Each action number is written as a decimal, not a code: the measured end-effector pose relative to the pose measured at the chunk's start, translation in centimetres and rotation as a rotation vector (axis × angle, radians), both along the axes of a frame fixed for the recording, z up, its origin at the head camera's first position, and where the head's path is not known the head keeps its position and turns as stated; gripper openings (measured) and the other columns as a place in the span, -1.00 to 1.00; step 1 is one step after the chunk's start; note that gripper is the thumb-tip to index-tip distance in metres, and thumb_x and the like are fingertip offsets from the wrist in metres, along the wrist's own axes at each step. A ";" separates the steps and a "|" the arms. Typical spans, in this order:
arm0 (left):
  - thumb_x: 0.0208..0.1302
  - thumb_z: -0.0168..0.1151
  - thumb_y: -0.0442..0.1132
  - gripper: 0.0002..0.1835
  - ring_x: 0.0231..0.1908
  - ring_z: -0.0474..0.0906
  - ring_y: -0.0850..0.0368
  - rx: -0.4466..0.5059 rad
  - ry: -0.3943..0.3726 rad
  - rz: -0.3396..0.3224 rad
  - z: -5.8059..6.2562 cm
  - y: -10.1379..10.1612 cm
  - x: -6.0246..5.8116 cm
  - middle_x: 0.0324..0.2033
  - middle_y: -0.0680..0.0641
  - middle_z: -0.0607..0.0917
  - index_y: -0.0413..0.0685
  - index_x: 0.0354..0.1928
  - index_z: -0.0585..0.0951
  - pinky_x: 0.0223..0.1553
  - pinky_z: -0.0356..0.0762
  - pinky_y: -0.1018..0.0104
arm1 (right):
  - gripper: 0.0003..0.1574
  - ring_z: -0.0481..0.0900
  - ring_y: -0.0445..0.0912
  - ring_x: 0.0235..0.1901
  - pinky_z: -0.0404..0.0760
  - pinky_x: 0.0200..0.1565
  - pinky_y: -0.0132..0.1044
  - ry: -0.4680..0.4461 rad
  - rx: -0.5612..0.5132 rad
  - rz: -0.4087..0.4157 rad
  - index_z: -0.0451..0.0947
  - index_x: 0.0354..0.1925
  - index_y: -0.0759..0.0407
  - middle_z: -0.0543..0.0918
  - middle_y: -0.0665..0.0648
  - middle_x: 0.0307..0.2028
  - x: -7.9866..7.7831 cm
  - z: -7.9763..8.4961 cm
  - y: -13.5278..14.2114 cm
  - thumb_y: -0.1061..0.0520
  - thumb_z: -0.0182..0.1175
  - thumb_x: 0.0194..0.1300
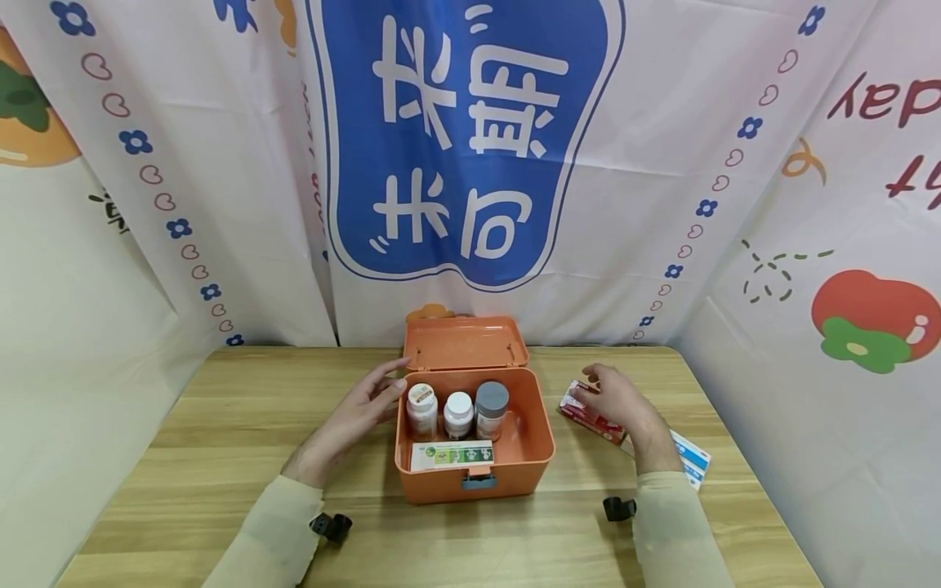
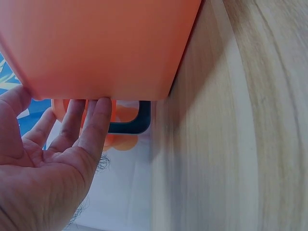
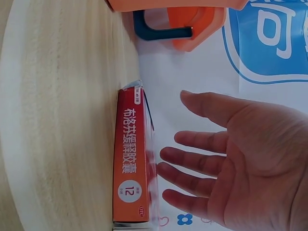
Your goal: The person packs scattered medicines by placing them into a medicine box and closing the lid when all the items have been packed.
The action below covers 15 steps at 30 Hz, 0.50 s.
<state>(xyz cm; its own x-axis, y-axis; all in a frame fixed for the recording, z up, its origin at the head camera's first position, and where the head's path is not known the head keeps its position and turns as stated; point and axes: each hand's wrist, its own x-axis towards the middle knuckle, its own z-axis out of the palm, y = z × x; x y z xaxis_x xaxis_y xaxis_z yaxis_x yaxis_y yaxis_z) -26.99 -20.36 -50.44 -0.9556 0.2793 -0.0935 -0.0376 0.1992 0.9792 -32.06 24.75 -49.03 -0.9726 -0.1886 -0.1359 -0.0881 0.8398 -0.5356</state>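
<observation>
Reading "12" — red box [image 3: 129, 166]

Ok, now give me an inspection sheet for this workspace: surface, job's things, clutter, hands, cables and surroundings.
Surface: wood-grain table.
Job's things: open box holding three bottles and a green-white carton; red carton and partly hidden blue-white carton lie outside, to its right.
Clutter: nothing seen.
Hands: left hand touches the box's left side; right hand is at the red carton, not gripping it.
Cables: nothing seen.
Surroundings: printed cloth behind and both sides.
</observation>
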 end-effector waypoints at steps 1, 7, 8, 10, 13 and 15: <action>0.60 0.09 0.18 -0.35 0.45 0.44 -0.21 0.000 0.001 0.000 0.0 0.0 0.0 0.44 -0.25 0.46 0.32 0.62 0.24 0.39 0.61 -0.10 | -0.22 0.56 0.36 0.32 0.55 0.37 0.28 -0.008 -0.002 0.004 0.37 0.44 0.41 0.54 0.51 0.35 0.0 -0.1 0.0 -0.09 0.22 0.55; 0.61 0.09 0.17 -0.35 0.45 0.43 -0.21 0.002 0.004 0.001 0.0 0.0 0.0 0.44 -0.25 0.47 0.31 0.63 0.24 0.39 0.60 -0.11 | -0.14 0.50 0.37 0.37 0.49 0.43 0.27 -0.029 0.013 0.025 0.34 0.45 0.46 0.51 0.52 0.36 0.3 -0.5 0.1 -0.04 0.35 0.45; 0.61 0.09 0.17 -0.35 0.45 0.43 -0.21 0.002 0.004 0.001 0.0 0.0 0.0 0.44 -0.25 0.47 0.31 0.63 0.24 0.39 0.60 -0.11 | -0.12 0.51 0.35 0.36 0.48 0.44 0.27 -0.029 0.019 0.030 0.33 0.45 0.46 0.52 0.51 0.36 0.3 -0.6 0.1 -0.03 0.37 0.42; 0.61 0.09 0.17 -0.35 0.46 0.43 -0.21 0.003 0.004 0.000 0.0 0.0 0.0 0.45 -0.24 0.47 0.31 0.63 0.24 0.39 0.60 -0.11 | -0.06 0.53 0.32 0.32 0.48 0.43 0.27 -0.026 0.033 0.043 0.34 0.45 0.46 0.53 0.50 0.34 0.3 -0.7 0.1 -0.05 0.43 0.37; 0.60 0.09 0.17 -0.34 0.46 0.43 -0.21 0.005 0.003 0.001 0.0 0.1 0.0 0.45 -0.24 0.46 0.30 0.63 0.24 0.40 0.59 -0.13 | -0.01 0.52 0.26 0.27 0.47 0.43 0.26 -0.040 0.038 0.041 0.36 0.45 0.41 0.54 0.46 0.33 0.4 -0.8 0.2 -0.06 0.50 0.30; 0.60 0.10 0.17 -0.34 0.46 0.42 -0.22 0.005 0.001 0.001 0.0 0.1 0.0 0.46 -0.24 0.46 0.30 0.63 0.24 0.41 0.58 -0.14 | -0.01 0.52 0.25 0.26 0.46 0.43 0.26 -0.047 0.039 0.046 0.37 0.45 0.37 0.54 0.44 0.33 0.5 -0.9 0.1 -0.05 0.53 0.26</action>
<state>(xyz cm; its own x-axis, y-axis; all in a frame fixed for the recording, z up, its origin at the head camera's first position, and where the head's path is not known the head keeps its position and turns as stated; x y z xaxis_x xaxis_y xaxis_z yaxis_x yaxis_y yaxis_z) -26.98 -20.28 -50.44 -0.9560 0.2789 -0.0910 -0.0367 0.1942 0.9803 -31.59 24.89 -49.91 -0.9555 -0.2262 -0.1891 -0.1024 0.8561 -0.5066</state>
